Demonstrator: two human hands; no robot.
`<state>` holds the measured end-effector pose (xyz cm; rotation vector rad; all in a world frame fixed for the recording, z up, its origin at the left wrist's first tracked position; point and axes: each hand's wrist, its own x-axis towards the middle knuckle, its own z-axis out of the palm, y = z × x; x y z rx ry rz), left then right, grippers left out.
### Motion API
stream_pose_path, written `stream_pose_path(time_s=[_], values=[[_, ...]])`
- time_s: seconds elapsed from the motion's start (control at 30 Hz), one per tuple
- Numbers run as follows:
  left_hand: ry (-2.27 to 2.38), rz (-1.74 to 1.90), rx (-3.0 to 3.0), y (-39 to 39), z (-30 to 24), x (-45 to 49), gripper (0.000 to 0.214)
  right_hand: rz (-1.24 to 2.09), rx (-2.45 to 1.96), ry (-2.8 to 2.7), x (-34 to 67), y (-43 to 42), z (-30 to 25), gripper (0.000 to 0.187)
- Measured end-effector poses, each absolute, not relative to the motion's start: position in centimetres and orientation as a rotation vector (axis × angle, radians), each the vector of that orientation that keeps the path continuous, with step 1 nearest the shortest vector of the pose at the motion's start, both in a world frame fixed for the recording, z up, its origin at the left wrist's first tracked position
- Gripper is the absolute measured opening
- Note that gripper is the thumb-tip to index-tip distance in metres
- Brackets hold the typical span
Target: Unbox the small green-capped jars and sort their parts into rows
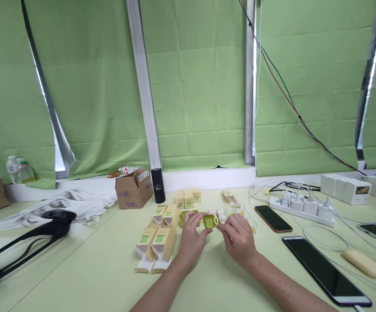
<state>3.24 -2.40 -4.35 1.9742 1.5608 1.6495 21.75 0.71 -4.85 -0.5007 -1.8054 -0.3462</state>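
Small green case (209, 222) right of open beige cartons (162, 240), opening faced toward wearer, probably for seeing inside. Left hand (192, 233) fingers clamped on case, seemingly steadying; right hand (239, 234) fingers pinching case's edge.

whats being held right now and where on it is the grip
A small green dish, held by opposite edges: the left hand at its left side, the right hand at its right.
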Motion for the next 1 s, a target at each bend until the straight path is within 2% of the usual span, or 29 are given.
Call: stream_pose_path(time_s=[0.3, 0.63, 1.0], values=[[1.77, 1.8, 1.602, -1.8, -4.0, 1.8, 0.046, -0.189, -0.671, -1.923, 21.8, 2.3, -4.9, 0.021], [1.764, 1.854, 1.534, -2.1, -3.7, 1.8, 0.039, -0.307, -0.867, -2.184, 17.6, 4.6, -5.5, 0.03], [1.72, 1.882, 1.536, -1.9, -4.1, 1.7, 0.033, -0.332, -0.974, -2.197, 15.7, 5.8, -7.0, 0.022]])
